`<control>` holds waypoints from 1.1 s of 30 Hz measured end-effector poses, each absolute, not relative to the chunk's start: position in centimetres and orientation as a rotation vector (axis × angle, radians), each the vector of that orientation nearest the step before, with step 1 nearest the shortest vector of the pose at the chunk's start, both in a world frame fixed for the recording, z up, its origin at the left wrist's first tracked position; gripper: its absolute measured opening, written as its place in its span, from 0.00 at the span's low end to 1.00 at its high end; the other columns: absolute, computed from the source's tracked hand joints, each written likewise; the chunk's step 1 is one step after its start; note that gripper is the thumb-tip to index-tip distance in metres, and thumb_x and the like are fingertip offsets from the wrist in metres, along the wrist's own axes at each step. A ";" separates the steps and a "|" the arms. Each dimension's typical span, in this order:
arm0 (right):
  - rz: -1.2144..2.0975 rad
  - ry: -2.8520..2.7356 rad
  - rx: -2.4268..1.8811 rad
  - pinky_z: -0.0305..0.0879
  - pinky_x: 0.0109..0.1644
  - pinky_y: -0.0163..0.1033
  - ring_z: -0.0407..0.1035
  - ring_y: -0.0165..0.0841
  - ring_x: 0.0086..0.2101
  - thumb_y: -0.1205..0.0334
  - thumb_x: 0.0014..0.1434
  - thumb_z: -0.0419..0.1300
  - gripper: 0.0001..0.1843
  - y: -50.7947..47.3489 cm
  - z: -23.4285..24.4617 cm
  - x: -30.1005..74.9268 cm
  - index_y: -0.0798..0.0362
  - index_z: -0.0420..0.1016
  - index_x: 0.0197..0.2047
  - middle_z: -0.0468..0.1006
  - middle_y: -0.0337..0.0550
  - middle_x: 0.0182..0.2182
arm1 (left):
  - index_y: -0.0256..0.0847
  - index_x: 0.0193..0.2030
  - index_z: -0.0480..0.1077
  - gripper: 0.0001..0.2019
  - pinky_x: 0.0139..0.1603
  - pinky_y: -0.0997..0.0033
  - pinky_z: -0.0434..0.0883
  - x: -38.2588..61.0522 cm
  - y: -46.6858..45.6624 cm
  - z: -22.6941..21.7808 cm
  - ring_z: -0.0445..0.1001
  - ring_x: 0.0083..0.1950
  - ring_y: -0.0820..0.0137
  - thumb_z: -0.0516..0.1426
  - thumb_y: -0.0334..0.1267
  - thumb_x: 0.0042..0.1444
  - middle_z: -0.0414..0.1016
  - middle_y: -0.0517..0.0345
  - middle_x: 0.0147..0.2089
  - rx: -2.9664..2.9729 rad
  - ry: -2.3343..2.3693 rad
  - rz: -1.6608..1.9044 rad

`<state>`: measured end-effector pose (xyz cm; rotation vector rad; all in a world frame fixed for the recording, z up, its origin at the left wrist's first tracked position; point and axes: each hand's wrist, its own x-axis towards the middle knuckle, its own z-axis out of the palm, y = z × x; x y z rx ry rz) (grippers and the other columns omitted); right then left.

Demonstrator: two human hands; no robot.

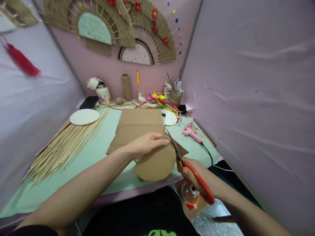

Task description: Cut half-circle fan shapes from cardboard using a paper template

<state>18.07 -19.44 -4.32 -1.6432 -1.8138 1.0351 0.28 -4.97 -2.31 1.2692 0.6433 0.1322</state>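
My left hand [149, 144] grips the upper edge of a rounded piece of brown cardboard [157, 164], thumb on top. In my right hand [190, 172] is a pair of scissors [197, 178] with red handles. Its blades lie along the right edge of the cardboard, where a pointed offcut [181, 150] sticks out to the right. The lower edge of the piece is curved and slightly ragged. Behind it a larger creased cardboard sheet [141, 119] lies flat on the table, partly covered by my left hand.
Thin bamboo sticks [61, 147] lie at left under a white paper oval [85, 117]. At right are a pink glue gun [193, 133] with a cord and a white half-circle [170, 118]. Coloured pipe cleaners [169, 106], a bottle [103, 94] and a twine roll [126, 87] line the back.
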 end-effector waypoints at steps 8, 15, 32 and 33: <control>1.197 -1.607 -1.775 0.55 0.22 0.34 0.58 0.28 0.18 0.48 0.62 0.45 0.18 -20.2 -4.7 17.9 0.50 0.55 0.26 0.63 0.35 0.16 | 0.39 0.35 0.73 0.18 0.31 0.71 0.69 0.3 -5.0 -2.1 0.76 0.30 0.68 0.62 0.53 0.49 0.79 0.56 0.33 1.280 0.638 0.101; 1.146 -1.458 -1.828 0.50 0.18 0.33 0.52 0.27 0.16 0.47 0.60 0.46 0.19 -20.1 -4.4 17.0 0.49 0.53 0.23 0.53 0.32 0.14 | 0.40 0.34 0.73 0.17 0.32 0.70 0.69 0.3 -4.7 -2.1 0.75 0.27 0.70 0.62 0.54 0.49 0.79 0.58 0.31 1.303 0.631 0.072; 0.884 -1.560 -1.936 0.50 0.25 0.34 0.51 0.26 0.22 0.45 0.57 0.51 0.21 -19.4 -5.6 17.9 0.51 0.54 0.21 0.58 0.35 0.19 | 0.40 0.33 0.71 0.19 0.30 0.72 0.66 0.7 -4.6 -2.0 0.73 0.32 0.68 0.60 0.57 0.48 0.76 0.58 0.32 1.381 0.734 0.214; 0.900 -1.552 -1.924 0.50 0.24 0.34 0.51 0.26 0.22 0.47 0.57 0.50 0.20 -19.5 -5.6 17.9 0.51 0.54 0.21 0.58 0.35 0.19 | 0.41 0.33 0.71 0.19 0.29 0.72 0.65 0.7 -4.5 -2.0 0.73 0.31 0.68 0.60 0.57 0.48 0.76 0.58 0.32 1.392 0.725 0.202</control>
